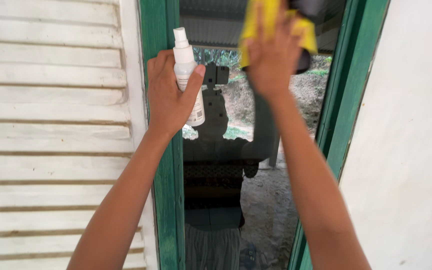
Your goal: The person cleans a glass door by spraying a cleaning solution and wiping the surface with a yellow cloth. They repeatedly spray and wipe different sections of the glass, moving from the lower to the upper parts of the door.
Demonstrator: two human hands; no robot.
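The left hand (168,95) is closed around a small white spray bottle (188,75), held upright in front of the green window frame (168,200). The fingers wrap the bottle's lower body from the left and the thumb crosses its front, so the nozzle and upper part stand clear above the grip. The right hand (271,57) is raised higher, its palm and spread fingers pressing a yellow cloth (256,22) flat against the glass pane (266,200); the cloth shows above and on both sides of that grip, near the top of the pane. White louvred shutters (51,125) lie to the left, a white wall (411,150) to the right.
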